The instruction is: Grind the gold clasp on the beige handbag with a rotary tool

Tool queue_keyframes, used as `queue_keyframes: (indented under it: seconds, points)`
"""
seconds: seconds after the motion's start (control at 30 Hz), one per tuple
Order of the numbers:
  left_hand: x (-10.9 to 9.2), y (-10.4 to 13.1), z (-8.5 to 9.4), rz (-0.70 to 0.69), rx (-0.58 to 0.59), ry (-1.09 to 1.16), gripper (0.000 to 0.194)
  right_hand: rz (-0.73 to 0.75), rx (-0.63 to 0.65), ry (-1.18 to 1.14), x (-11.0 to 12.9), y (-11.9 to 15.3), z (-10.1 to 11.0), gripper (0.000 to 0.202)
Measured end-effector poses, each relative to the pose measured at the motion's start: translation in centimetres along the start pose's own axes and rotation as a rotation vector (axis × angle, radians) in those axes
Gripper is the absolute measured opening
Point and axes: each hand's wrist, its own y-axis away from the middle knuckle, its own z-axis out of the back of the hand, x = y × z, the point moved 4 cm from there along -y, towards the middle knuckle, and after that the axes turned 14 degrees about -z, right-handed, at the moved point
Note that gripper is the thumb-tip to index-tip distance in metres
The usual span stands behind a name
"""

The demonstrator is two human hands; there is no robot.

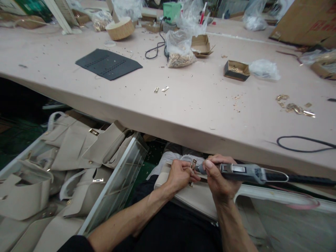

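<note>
A beige handbag (pixel 202 196) lies across my lap below the table edge. My left hand (pixel 181 174) pinches a small gold metal clasp plate (pixel 193 164) at the bag. In my right hand (pixel 222 178) is a grey electric screwdriver (pixel 241 172), held level with its cord end toward the right. Its tip points left and meets the clasp plate or stops just short; I cannot tell which. The fingers of my left hand partly cover the bag's flap.
A crate (pixel 126 168) of beige bags stands at my left, another white crate (pixel 278 196) at my right. The table (pixel 183 112) carries two loose clasp plates (pixel 160 89), a small box of screws (pixel 236 71), a dark sheet (pixel 109 64) and a black cord loop (pixel 304 144).
</note>
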Motion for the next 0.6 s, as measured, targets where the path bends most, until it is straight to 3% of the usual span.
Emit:
queue_keyframes:
  seconds: [0.2,0.37,0.5,0.6]
  points:
    - [0.2,0.2,0.1,-0.037,0.016,0.026,0.027,-0.008,0.159,0.044,0.1,-0.4,-0.3,0.014]
    - [0.1,0.5,0.3,-0.055,0.008,-0.006,0.019,-0.131,0.278,0.068,0.0,-0.8,-0.7,0.019]
    - [-0.1,1.0,0.3,-0.045,-0.029,0.026,0.023,-0.174,0.295,-0.011,0.1,-1.1,-0.4,0.022]
    - [-0.3,1.6,-0.2,-0.056,-0.038,0.132,0.037,-0.226,0.426,-0.176,1.7,-1.6,-0.4,0.023]
